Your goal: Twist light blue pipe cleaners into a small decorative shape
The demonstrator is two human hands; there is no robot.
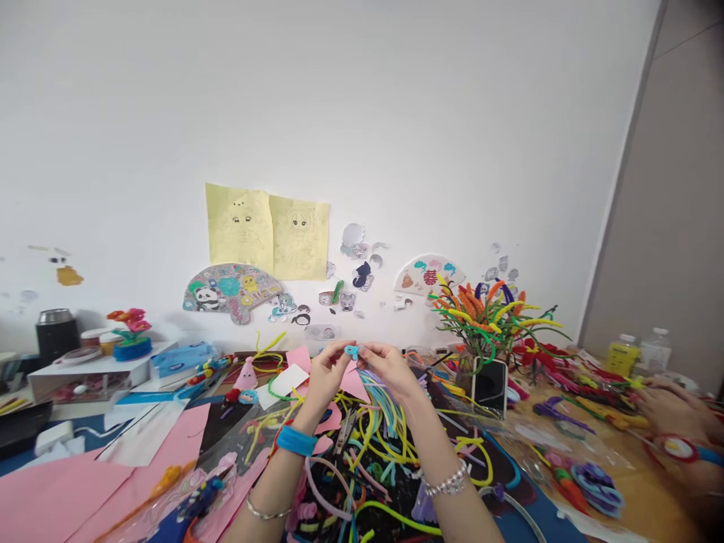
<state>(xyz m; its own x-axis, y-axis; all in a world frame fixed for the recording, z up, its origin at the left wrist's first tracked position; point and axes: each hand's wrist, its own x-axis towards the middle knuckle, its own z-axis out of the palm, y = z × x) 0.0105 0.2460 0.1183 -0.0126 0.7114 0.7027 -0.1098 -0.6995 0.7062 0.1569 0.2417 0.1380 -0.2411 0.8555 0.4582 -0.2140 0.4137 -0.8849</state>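
Both my hands are raised over a craft table and meet at a small light-blue pipe cleaner piece (351, 351). My left hand (326, 375) pinches it from the left; a blue band sits on that wrist. My right hand (390, 369) pinches it from the right and also grips a bundle of several pale blue and pink pipe cleaners (385, 403) that hangs down from the palm. A bead bracelet is on my right wrist. Below the hands lies a heap of loose coloured pipe cleaners (373, 467).
Pink paper sheets (62, 490) cover the left of the table. A white box (84, 373) with a small flower model stands far left. A vase of pipe-cleaner flowers (486, 317) and a phone (489, 385) stand right of centre. Another person's hand (673, 411) rests at the right edge.
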